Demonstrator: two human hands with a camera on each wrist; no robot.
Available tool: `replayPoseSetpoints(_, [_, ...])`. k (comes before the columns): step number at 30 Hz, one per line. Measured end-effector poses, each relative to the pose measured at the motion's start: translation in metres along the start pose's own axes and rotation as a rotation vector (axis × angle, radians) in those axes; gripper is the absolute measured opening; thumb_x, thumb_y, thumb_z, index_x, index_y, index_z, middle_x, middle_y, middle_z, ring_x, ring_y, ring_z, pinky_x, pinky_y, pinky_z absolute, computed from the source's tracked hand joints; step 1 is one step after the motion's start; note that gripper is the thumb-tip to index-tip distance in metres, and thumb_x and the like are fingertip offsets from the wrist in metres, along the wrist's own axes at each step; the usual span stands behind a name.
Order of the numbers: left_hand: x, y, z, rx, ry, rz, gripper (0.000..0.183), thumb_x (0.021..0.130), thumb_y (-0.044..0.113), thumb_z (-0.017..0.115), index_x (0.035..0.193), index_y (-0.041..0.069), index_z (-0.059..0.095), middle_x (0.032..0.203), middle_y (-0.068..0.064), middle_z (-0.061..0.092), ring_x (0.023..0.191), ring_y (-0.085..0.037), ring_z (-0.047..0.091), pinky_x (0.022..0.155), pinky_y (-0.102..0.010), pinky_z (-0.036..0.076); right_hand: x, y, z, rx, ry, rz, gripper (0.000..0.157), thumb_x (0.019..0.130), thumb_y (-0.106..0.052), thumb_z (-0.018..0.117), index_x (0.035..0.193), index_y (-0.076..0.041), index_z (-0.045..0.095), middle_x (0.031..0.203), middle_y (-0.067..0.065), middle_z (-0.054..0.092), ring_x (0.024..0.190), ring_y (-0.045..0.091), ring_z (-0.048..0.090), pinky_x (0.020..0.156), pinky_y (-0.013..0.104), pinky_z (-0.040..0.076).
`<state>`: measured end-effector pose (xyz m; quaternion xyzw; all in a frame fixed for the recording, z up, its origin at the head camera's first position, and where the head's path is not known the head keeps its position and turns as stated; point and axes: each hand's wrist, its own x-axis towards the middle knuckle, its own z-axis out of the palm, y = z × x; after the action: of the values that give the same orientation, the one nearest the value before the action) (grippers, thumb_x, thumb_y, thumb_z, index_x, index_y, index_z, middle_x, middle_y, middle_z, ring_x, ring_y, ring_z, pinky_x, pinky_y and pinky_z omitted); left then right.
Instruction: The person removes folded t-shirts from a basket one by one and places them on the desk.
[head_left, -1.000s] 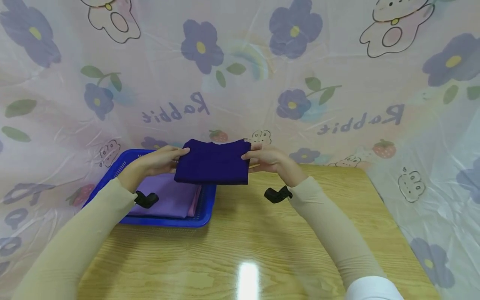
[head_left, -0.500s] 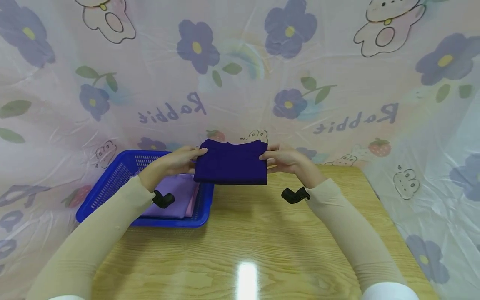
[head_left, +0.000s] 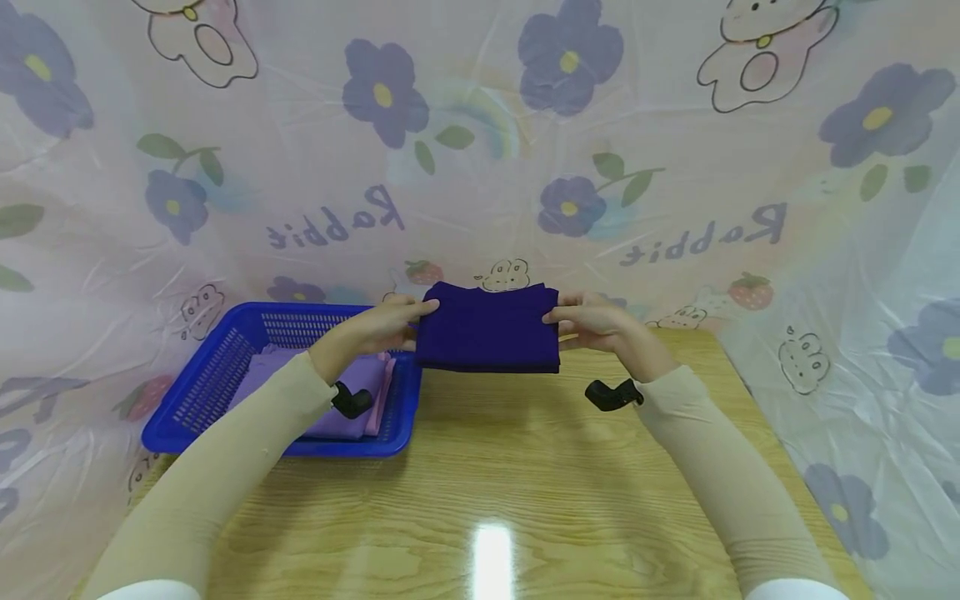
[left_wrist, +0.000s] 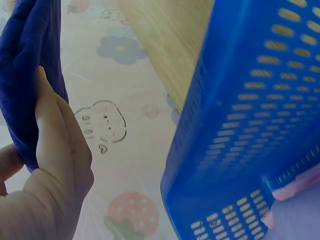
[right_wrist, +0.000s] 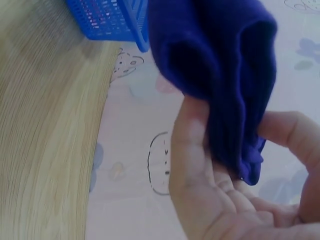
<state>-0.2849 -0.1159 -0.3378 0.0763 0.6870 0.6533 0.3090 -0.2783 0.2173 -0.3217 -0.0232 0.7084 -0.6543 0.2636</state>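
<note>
A dark purple folded garment (head_left: 487, 329) hangs level above the table, stretched between both hands. My left hand (head_left: 386, 323) pinches its left edge, thumb on the near face and fingers behind. On the opposite edge my right hand (head_left: 596, 323) pinches it the same way. In the right wrist view the folded layers of the garment (right_wrist: 225, 75) show end-on between thumb and fingers. The left wrist view shows the left hand (left_wrist: 55, 165) gripping the garment (left_wrist: 25, 75) near the basket's side.
A blue plastic basket (head_left: 225, 392) stands on the left of the wooden table (head_left: 480, 467), just left of the garment. Folded lilac cloth (head_left: 337, 417) and a pink one lie inside it. A printed curtain (head_left: 465, 183) hangs behind the table and along its sides.
Both hands have carried the folded garment to the right, from partly over the basket to past its right rim. More of the basket's inside shows. The head view has shifted slightly.
</note>
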Motion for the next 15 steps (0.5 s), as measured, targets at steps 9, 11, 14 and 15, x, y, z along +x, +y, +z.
replayPoseSetpoints(9, [0.018, 0.000, 0.015, 0.024, 0.008, 0.000, 0.046, 0.109, 0.027, 0.043, 0.141, -0.003, 0.030, 0.124, -0.020, 0.049, 0.097, -0.026, 0.062, 0.084, -0.037, 0.056, -0.004, 0.008, -0.020, 0.003, 0.006, 0.005, 0.015, 0.100, -0.001, 0.051, 0.089, -0.007, 0.043, 0.106, 0.009, 0.049, 0.076, 0.017, 0.058, 0.072, 0.036, 0.052])
replayPoseSetpoints(11, [0.023, -0.001, 0.019, 0.017, 0.002, 0.003, 0.045, 0.109, 0.027, 0.043, 0.140, -0.003, 0.030, 0.124, -0.021, 0.049, 0.097, -0.026, 0.062, 0.085, -0.037, 0.056, -0.006, 0.010, -0.024, 0.010, 0.014, 0.006, 0.017, 0.100, -0.001, 0.051, 0.087, -0.009, 0.044, 0.102, 0.007, 0.050, 0.075, 0.016, 0.058, 0.073, 0.037, 0.052])
replayPoseSetpoints(14, [0.030, -0.001, 0.025, 0.002, -0.003, 0.005, 0.040, 0.109, 0.026, 0.043, 0.136, -0.003, 0.033, 0.120, -0.020, 0.051, 0.094, -0.026, 0.063, 0.084, -0.037, 0.057, -0.009, 0.012, -0.031, 0.031, 0.032, 0.011, 0.026, 0.100, -0.001, 0.052, 0.077, -0.012, 0.044, 0.096, 0.005, 0.052, 0.071, 0.015, 0.055, 0.074, 0.038, 0.049])
replayPoseSetpoints(15, [0.032, 0.000, 0.027, -0.003, -0.007, 0.005, 0.039, 0.109, 0.025, 0.042, 0.133, -0.005, 0.036, 0.118, -0.019, 0.052, 0.092, -0.026, 0.064, 0.084, -0.038, 0.057, -0.010, 0.013, -0.033, 0.032, 0.034, 0.013, 0.027, 0.100, -0.002, 0.052, 0.077, -0.013, 0.044, 0.096, 0.005, 0.052, 0.071, 0.015, 0.055, 0.074, 0.038, 0.049])
